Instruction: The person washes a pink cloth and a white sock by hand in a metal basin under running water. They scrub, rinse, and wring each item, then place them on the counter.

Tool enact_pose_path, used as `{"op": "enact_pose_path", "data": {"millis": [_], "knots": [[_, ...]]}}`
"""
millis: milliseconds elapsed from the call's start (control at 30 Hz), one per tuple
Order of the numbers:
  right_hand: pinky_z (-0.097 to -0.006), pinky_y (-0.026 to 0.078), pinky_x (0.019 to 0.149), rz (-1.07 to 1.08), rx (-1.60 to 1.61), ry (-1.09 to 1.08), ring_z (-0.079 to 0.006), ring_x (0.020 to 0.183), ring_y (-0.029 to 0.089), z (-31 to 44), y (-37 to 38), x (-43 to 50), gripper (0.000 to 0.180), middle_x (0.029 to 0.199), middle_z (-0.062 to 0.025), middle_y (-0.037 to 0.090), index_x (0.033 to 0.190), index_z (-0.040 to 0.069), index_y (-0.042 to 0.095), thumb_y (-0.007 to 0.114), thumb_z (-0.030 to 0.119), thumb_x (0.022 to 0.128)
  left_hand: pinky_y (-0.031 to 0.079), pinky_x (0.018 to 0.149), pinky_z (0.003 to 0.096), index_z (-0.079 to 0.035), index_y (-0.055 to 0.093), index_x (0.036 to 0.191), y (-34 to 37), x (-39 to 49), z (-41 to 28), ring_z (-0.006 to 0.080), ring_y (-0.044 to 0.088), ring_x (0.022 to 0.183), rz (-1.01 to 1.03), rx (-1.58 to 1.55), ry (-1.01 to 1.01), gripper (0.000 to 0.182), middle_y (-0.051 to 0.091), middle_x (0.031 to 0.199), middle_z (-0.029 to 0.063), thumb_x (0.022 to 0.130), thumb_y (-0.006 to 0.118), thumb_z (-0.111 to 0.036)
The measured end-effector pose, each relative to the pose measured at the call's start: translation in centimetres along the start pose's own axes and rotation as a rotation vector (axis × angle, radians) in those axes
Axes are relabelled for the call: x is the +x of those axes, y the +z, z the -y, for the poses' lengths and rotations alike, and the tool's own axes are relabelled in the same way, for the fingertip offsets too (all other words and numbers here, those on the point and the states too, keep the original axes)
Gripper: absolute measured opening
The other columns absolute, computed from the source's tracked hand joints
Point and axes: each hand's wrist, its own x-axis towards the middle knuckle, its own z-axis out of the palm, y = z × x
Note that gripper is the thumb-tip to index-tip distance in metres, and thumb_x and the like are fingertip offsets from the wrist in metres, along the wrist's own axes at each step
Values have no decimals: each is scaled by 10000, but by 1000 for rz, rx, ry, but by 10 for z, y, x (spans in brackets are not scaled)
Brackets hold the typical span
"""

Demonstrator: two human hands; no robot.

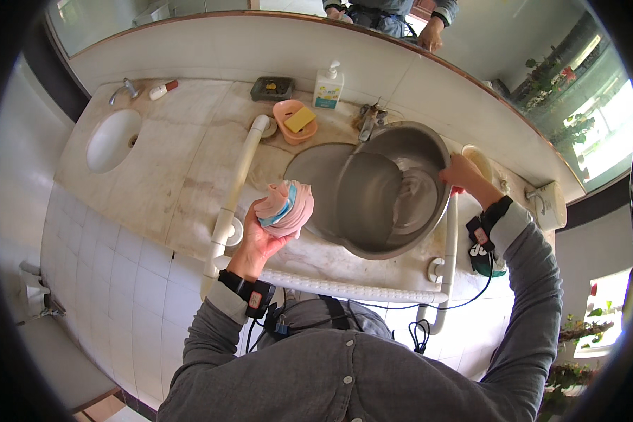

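My left hand [259, 235] holds a bunched pink cloth with a light-blue strip [287, 210] above the counter's front part. The cloth is folded in on itself and rests in my palm and fingers. At the right, my right hand [465, 176] grips the rim of a large grey basin [433, 145], which sits tilted at the sink in front of me. What looks like water with reflections shows inside the basin. A grey sink bowl [314, 182] shows at the basin's left, partly hidden by it. A metal faucet [368, 124] stands behind them.
White grab rails [242, 174] frame the sink. An orange soap dish [287, 132] with a yellow sponge [300, 120], a dark tray [272, 89] and a pump bottle [328, 87] stand behind. A tub [477, 161] is beside my right hand. Cables hang from my wrist devices.
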Motion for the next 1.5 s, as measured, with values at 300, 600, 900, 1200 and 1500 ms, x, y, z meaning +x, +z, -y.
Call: {"op": "enact_pose_path", "data": {"millis": [300, 600, 900, 1200, 1500], "knots": [[-346, 517, 635, -121, -427, -28, -205, 636, 646, 58, -43, -17, 217, 662, -88, 648, 786, 21, 654, 538, 179, 693, 482, 601, 382, -106, 589, 949, 3, -1, 1, 236, 583, 791, 20, 47, -39, 392, 611, 902, 60, 796, 448, -438], [-356, 521, 646, -296, -710, -38, -233, 913, 617, 103, -43, -24, 224, 1000, -64, 636, 933, 98, 669, 594, 139, 726, 477, 605, 397, -108, 559, 1020, -1, 2, 5, 258, 576, 828, 36, -8, -113, 402, 599, 956, 69, 806, 428, -422], [-322, 519, 621, -262, -910, 7, -248, 793, 647, 130, -28, -30, 166, 847, -84, 657, 845, 88, 677, 624, 128, 693, 486, 621, 393, -96, 561, 1024, 4, 4, 9, 254, 585, 830, 3, -30, -106, 414, 603, 968, 74, 787, 464, -420], [-378, 481, 470, 77, -75, 68, -232, 479, 598, -9, -22, 11, 264, 551, -128, 597, 612, -9, 638, 544, 222, 700, 491, 603, 402, -102, 559, 1033, 24, -9, 1, 262, 588, 825, 147, 58, 7, 419, 603, 951, 75, 799, 449, -432], [-297, 386, 320, 148, 1072, 206, -169, 406, 504, -54, 163, 2, 246, 591, -79, 536, 955, 29, 532, 601, 90, 727, 498, 595, 424, -99, 534, 1103, 46, -8, 2, 285, 586, 850, 144, 113, 30, 475, 587, 1030, 96, 811, 389, -443]]}}
